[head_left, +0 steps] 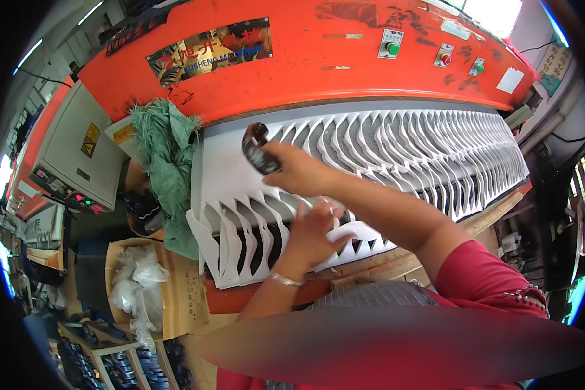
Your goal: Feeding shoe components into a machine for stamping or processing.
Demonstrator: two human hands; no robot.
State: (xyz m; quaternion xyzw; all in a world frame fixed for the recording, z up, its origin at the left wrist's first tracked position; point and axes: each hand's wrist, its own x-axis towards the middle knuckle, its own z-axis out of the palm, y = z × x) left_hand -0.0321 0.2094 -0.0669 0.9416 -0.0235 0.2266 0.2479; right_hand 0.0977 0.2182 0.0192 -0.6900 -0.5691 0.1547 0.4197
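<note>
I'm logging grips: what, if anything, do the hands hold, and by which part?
The right hand holds a glossy black curved piece by its lower part; whether the blurred left hand holds anything can't be told.

At an orange machine (305, 68), our right hand (299, 170) grips a dark curved tool (259, 149) over slotted white sheeting (226, 162), our left hand (311, 239) nearby.

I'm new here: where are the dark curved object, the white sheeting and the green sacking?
Dark curved object (256, 151): head view, middle of its body.
White sheeting (223, 164): head view, its smooth left part.
Green sacking (169, 166): head view, its crumpled middle.
</note>
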